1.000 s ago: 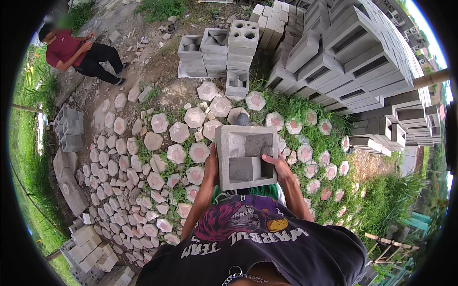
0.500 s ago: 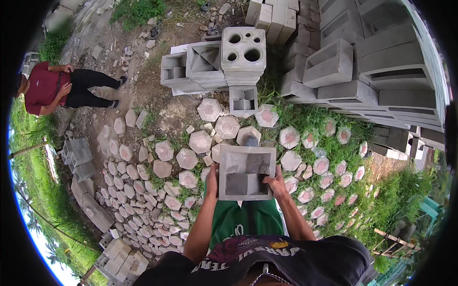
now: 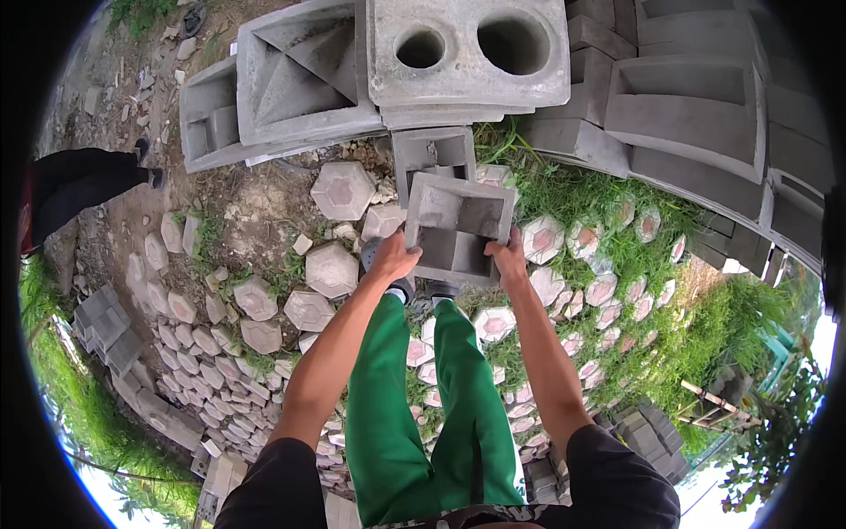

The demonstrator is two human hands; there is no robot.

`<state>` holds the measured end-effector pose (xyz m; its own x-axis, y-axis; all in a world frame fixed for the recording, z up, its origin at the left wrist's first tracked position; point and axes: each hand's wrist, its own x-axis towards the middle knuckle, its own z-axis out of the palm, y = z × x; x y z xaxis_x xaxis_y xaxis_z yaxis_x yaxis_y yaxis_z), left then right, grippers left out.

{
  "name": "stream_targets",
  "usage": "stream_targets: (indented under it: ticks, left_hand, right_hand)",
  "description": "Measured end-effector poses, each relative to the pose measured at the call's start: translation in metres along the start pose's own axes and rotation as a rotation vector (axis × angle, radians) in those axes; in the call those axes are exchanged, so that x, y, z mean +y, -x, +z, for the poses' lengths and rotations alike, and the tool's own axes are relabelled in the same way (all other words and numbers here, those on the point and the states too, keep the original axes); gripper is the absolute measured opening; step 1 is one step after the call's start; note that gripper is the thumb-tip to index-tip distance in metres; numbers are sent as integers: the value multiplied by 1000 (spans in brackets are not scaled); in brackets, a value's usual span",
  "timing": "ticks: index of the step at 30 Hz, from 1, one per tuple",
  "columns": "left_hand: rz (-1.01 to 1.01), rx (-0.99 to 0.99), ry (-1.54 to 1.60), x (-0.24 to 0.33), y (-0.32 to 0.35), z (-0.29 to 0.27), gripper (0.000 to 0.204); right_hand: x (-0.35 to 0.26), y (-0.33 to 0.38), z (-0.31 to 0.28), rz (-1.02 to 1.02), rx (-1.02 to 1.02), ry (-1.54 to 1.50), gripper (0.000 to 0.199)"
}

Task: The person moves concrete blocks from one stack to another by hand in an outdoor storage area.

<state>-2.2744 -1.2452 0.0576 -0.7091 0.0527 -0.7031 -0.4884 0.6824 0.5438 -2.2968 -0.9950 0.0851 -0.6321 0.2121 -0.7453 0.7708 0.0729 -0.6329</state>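
Observation:
Between my hands I hold a square grey concrete vent block (image 3: 508,214), slightly tilted, its open face with inner dividers turned up. My left hand (image 3: 394,257) grips its left side and my right hand (image 3: 508,257) its right side, thumbs toward the face. Just beyond it, partly covered by its top edge, a similar vent block (image 3: 432,141) stands at the foot of a stack. Whether the two blocks touch, I cannot tell. Above them is a concrete block with round holes (image 3: 451,53), and to its left a larger vent block with diagonal dividers (image 3: 304,75).
Stacked concrete blocks (image 3: 687,115) line the right side. Hexagonal pavers (image 3: 342,190) with grass between them cover the ground around my feet. A person in dark trousers (image 3: 84,189) stands at the far left. More grey blocks (image 3: 107,326) are piled at the left.
I have come closer to the stack and stretched my arms forward, carrying the vent block away from my body to the lower block. The other person now shows only partly at the left rim.

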Motion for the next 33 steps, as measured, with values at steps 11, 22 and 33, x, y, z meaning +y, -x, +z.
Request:
stream_targets:
  ticks: [11,22,33]
  left_hand:
    - [-45,203,357,3,-111,17,58]
    - [-416,17,1053,-4,-100,27,59]
    - [-379,146,1116,-30,-111,30,56]
  right_hand:
    - [3,-196,25,-205,-152,273,61]
    - [2,-159,32,-67,-216,119,71]
    - [44,-120,46,13,-230,-155,29]
